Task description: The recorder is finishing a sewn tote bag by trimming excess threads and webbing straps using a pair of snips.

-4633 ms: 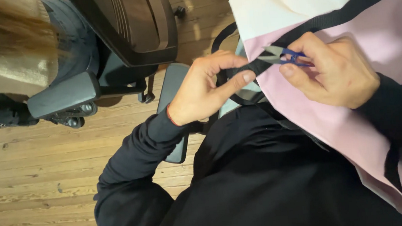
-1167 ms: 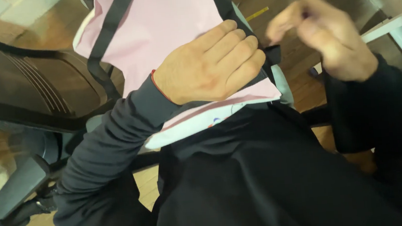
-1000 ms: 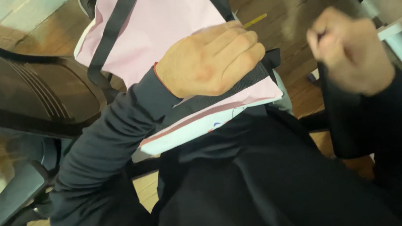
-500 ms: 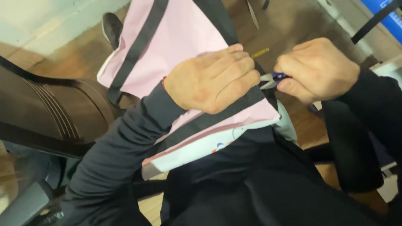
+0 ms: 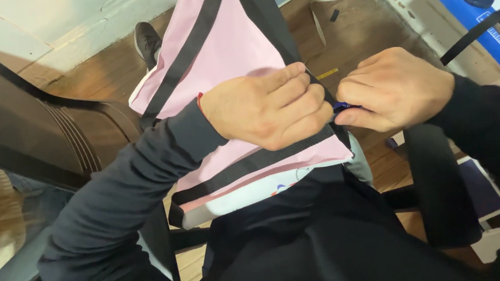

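1. Pink fabric piece (image 5: 218,53), trimmed with black strap (image 5: 252,164), is being held across the lap, above a wooden floor (image 5: 367,28).
2. Its edge is being pressed down by the left hand (image 5: 265,112), fingers curled tight on the cloth.
3. A small blue object (image 5: 343,107) is being pinched by the right hand (image 5: 396,88); what it is cannot be told.
4. Fastening or stitching at the strap's edge is judged to be in hand; steady cloth and fine fingertip control are being called for next.

Soft, even indoor light; sharp centre, blurred left edge, wide-angle stretch.
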